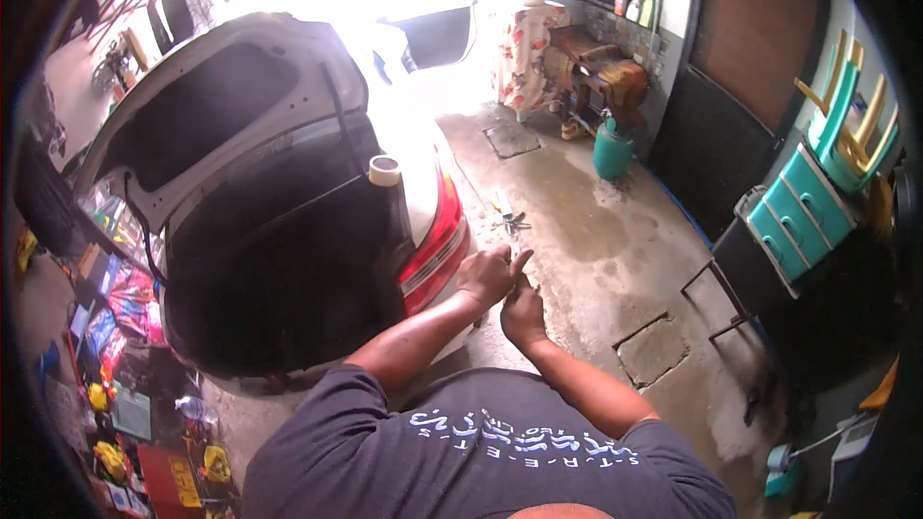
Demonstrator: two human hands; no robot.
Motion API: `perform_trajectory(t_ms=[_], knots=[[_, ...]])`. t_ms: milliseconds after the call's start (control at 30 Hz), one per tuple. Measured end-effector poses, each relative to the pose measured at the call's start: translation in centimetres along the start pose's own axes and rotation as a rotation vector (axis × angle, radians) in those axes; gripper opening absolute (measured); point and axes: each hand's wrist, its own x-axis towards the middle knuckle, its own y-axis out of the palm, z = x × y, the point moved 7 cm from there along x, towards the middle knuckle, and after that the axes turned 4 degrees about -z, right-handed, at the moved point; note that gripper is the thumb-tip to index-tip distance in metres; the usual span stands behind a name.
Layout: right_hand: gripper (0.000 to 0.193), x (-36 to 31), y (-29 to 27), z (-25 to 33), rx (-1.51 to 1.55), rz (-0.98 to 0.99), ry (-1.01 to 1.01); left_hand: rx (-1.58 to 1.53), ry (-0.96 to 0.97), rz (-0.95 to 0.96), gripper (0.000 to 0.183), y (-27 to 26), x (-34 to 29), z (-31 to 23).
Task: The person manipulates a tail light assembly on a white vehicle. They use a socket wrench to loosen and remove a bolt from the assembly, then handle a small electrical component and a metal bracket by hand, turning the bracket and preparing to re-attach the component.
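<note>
Close together in front of my chest, beside the car's red tail light (pixel 439 231), are both my hands. My left hand (pixel 488 276) is closed with its fingers curled, and my right hand (pixel 524 315) is closed just below it, near enough to touch. A thin pale piece shows between the fingers, too small to name. A roll of cream tape (pixel 385 171) rests on the car's rear edge by the open trunk (pixel 288 259). On the concrete past my hands lies a small dark object with several arms (pixel 512 221), its kind unclear.
The raised trunk lid (pixel 221 86) stands on the left. Bags and bottles clutter the lower left. A green bucket (pixel 612 151), teal drawers (pixel 803 216) with stacked chairs (pixel 851 120) and a metal stand (pixel 713 298) line the right. Strong light whitens the far end.
</note>
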Motion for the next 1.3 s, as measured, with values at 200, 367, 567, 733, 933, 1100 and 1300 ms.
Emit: perform_trajectory(t_ms=[200,367,567,733,933,1100,1300], knots=[[0.010,1.0,5.7,-5.2,0.341,0.460,0.662,0.180,0.130,0.080,0.065,1.0,0.6,2.6],[0.014,0.1,5.1,-4.6,0.618,0.968,0.772,0.250,0.417,0.186,0.057,0.1,-1.4,3.1],[0.015,-3.2,2.0,-4.6,0.442,1.342,0.907,0.089,0.245,0.603,0.065,-2.9,-5.3,0.1],[0.007,-1.3,4.3,-5.6,0.440,0.714,0.631,0.045,-0.137,0.469,0.062,1.9,-5.3,4.1],[0.031,-1.4,1.5,-3.9,0.373,0.614,0.612,-0.167,-0.108,0.384,0.060,1.3,-5.3,4.2],[0.044,-0.2,1.0,-0.6,0.339,0.353,0.197,-0.955,-0.226,0.074,0.047,3.5,-3.8,9.0],[0.032,-1.5,-1.1,2.9,0.562,0.276,0.248,-1.250,-0.750,0.323,0.044,0.0,-6.2,5.6]])
